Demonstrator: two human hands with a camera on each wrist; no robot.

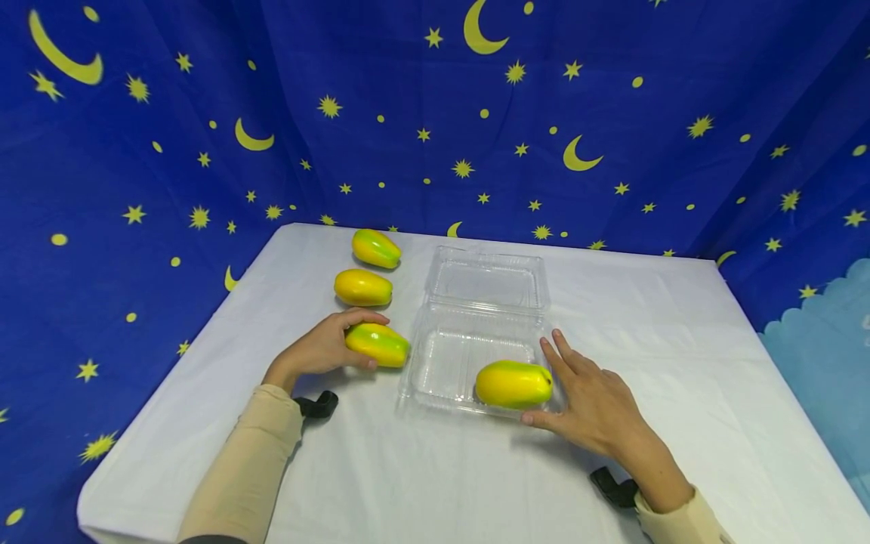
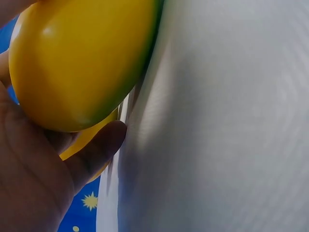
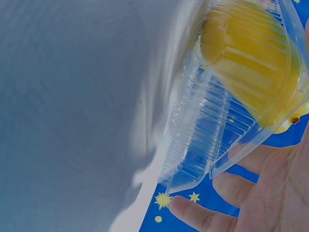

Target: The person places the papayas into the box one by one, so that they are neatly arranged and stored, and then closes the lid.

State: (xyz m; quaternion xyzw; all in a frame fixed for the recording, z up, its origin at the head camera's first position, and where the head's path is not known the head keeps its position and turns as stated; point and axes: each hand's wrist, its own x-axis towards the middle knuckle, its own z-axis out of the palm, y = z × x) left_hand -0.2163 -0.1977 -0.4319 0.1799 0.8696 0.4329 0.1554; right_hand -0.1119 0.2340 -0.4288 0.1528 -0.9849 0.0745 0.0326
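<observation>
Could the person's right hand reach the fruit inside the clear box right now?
Yes, it looks that way: the box's lid is folded open behind it, leaving the fruit uncovered, and the right hand is right beside it. Only the low tray wall seems to intervene.

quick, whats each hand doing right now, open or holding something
Left hand: closed, holding a yellow-green fruit.
Right hand: open, at the right edge of the clear container.
</observation>
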